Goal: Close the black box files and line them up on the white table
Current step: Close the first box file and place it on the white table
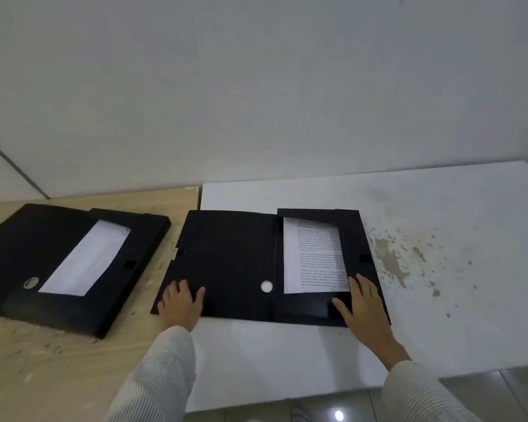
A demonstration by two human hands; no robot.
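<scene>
On the white bench (287,354), near its left edge, one black box file (235,263) lies open and flat, its lid spread to the left and overhanging onto the neighbouring wooden bench (43,360); the tray half on the right holds a printed sheet (314,257). Left hand (180,303) rests flat on the near corner of the lid, fingers spread, nothing gripped. Right hand (363,303) lies flat on the near right corner of the tray half, fingers extended, also holding nothing, its grip fully open. Second black box file (70,269) sits well apart on the wooden bench, also open, with its own paper (86,260) showing, angled relative to the first. Judgement: neither file is closed yet, and only one is on the white surface. Risks from here: folding the lid over could catch the sheet's raised top corner and crease it; lifting the lid by one corner could twist the file and skew it off line; the overhanging lid may snag on the seam between the two benches. A stained patch (390,257) lies just right of the file.
</scene>
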